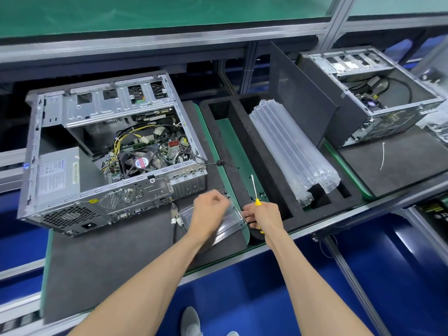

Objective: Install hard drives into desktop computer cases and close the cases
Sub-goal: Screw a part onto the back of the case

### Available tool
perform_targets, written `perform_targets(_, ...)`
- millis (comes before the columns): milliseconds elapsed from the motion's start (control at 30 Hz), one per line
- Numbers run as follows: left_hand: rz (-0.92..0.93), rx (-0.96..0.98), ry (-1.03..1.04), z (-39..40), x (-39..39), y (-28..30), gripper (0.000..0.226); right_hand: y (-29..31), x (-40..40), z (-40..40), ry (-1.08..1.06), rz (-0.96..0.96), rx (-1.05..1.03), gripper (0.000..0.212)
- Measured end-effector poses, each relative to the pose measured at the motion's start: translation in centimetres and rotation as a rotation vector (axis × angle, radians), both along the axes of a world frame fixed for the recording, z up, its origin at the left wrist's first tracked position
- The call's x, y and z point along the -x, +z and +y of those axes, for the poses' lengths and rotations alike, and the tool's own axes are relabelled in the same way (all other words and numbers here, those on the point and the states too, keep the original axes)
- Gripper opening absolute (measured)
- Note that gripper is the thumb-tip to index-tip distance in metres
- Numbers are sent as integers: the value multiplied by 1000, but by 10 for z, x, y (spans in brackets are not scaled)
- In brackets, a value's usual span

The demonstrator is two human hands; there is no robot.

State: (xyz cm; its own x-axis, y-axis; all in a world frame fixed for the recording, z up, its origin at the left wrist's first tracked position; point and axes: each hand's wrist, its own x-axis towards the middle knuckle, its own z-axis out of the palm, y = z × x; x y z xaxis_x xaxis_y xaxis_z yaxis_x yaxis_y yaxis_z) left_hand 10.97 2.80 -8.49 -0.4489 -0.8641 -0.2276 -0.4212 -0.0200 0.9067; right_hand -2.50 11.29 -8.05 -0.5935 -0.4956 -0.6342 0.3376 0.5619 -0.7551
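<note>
Left hand [210, 209] grips hard drive [232, 220] (silvery), screwdriver [255, 192] in right hand [263, 214].

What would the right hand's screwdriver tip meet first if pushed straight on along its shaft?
Probably the bare green mat strip inside the black foam tray, past the loose screws; depth is unclear, and the right hand may hold it above them.

Yellow-handled screwdriver [256, 195]; black foam tray [252, 151]; green mat [231, 146].

A dark mat [121, 258] carries the open computer case [72, 190] and pliers [174, 210].
</note>
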Motion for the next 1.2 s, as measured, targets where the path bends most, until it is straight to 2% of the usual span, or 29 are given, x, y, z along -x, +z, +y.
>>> perform_targets(67, 281, -317, 114, -8, -15, 6, 26, 0, 0, 0, 4, -2, 5, 15)
perform_targets(133, 455, -510, 143, -17, -30, 11, 17, -1, 0, 0, 13, 4, 0, 16)
perform_targets(233, 510, -610, 107, -29, -48, 14, 25, 0, 0, -1, 21, 10, -9, 17)
perform_targets(300, 455, -636, 82, -36, -57, 18, 31, 1, 0, -2, 29, 16, -15, 18)
perform_targets(433, 151, -477, -21, -46, -69, 23, 34, 1, -1, -2, 31, 19, -17, 19)
perform_targets(600, -385, -5, -296, -57, -79, 25, 18, -1, -3, 0, 27, 27, -7, 19)
perform_targets(667, -514, 100, -384, -58, -81, 23, 14, -2, -3, 0, 27, 34, -6, 19)
perform_targets(767, -657, 150, -475, -57, -81, 22, 15, -2, -4, 1, 30, 37, -10, 20)
perform_targets(900, -738, 193, -458, -56, -79, 18, 15, -3, -4, 2, 33, 50, -9, 19)
perform_targets(1067, -727, 202, -417, -50, -71, 17, 16, -4, -4, 4, 50, 69, 2, 20)
perform_targets(1200, -641, 280, -333, -42, -61, 14, 13, -4, -3, 4, 53, 65, 2, 20)
